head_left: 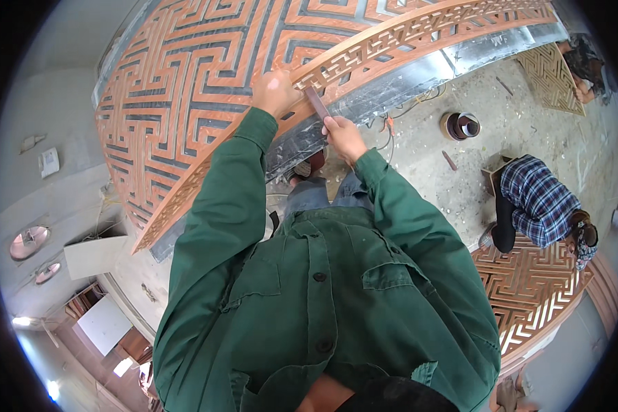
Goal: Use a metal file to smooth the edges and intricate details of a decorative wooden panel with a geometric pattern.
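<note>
A narrow wooden lattice panel (384, 42) with a cut fretwork pattern runs along the near edge of the worktable. My left hand (275, 93) is closed over its upper edge, with the fingertips hidden behind the wood. In my right hand (345, 139) is a flat brown stick (316, 103), pinched near its lower end. The stick's far end meets the narrow panel just right of my left hand. Behind it, a large reddish-brown lattice panel (206, 65) lies flat across the table.
The table's dark, dusty edge (487, 51) stands before me. On the floor to the right are a round tin (460, 126) and a brown strip (450, 161). A person in a plaid shirt (539, 199) crouches by another lattice panel (529, 281); another person (587, 69) is at the far right.
</note>
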Tool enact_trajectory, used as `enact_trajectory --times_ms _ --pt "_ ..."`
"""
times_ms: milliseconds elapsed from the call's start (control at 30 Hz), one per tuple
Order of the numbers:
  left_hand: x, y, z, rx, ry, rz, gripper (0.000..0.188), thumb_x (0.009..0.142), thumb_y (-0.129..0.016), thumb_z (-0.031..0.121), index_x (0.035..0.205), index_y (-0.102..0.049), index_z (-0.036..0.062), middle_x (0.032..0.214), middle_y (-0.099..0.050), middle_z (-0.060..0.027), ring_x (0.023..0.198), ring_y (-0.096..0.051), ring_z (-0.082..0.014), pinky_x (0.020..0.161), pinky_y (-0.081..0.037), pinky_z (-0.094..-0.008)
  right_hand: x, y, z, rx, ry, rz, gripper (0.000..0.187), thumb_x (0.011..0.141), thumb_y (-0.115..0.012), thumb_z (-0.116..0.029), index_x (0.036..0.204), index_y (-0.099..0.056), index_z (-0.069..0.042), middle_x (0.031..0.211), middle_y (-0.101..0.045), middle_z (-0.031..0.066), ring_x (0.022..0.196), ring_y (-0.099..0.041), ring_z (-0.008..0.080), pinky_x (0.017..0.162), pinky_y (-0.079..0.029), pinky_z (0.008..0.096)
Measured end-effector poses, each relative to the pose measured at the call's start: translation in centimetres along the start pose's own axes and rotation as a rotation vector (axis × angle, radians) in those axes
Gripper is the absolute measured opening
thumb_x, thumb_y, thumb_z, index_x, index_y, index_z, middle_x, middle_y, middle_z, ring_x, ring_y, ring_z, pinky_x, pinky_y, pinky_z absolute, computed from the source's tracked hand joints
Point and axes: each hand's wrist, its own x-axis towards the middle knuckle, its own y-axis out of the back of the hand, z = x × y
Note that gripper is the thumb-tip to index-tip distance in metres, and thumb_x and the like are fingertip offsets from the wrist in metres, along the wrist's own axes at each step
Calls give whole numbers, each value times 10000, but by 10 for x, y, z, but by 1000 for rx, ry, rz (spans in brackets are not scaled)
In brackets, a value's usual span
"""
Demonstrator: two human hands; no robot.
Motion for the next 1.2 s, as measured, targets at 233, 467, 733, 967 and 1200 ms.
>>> enact_trajectory --times_ms 233,467,733,967,1200 --pt "0 -9 0 30 -59 37 340 693 -749 329 841 -707 26 808 -696 -195 796 -686 -356 708 -545 -448 37 -2 -44 168 -122 1 319 992 -450 -344 775 -528 -123 546 -402 -24 351 -294 104 318 -208 288" --pt "6 -10 -9 15 -61 18 326 693 -759 299 900 -727 49 807 -691 -181 783 -669 -355 697 -529 -446 20 -9 19 -222 165 98 405 966 -483 -341 756 -617 -22 691 -606 167 690 -608 327 680 -467 441" --pt "9 -9 2 17 -73 14 338 694 -762 315 912 -724 60 812 -692 -177 786 -669 -354 693 -530 -448 62 -2 -33 -52 72 88 361 976 -492 -330 783 -595 -43 529 -511 53 396 -494 178 401 -388 324" --pt "5 -2 -11 18 -45 28 371 685 -771 343 857 -716 19 795 -685 -195 755 -665 -359 682 -526 -452 8 -9 -23 -331 13 11 404 960 -479 -343 876 -660 8 892 -664 274 941 -629 445 853 -473 508" --pt "11 -12 -2 -40 -62 31 391 662 -796 340 866 -722 15 790 -680 -214 755 -668 -358 684 -527 -453 71 -10 -27 -454 240 84 415 947 -485 -328 1108 -635 24 988 -650 290 963 -611 469 885 -473 519"
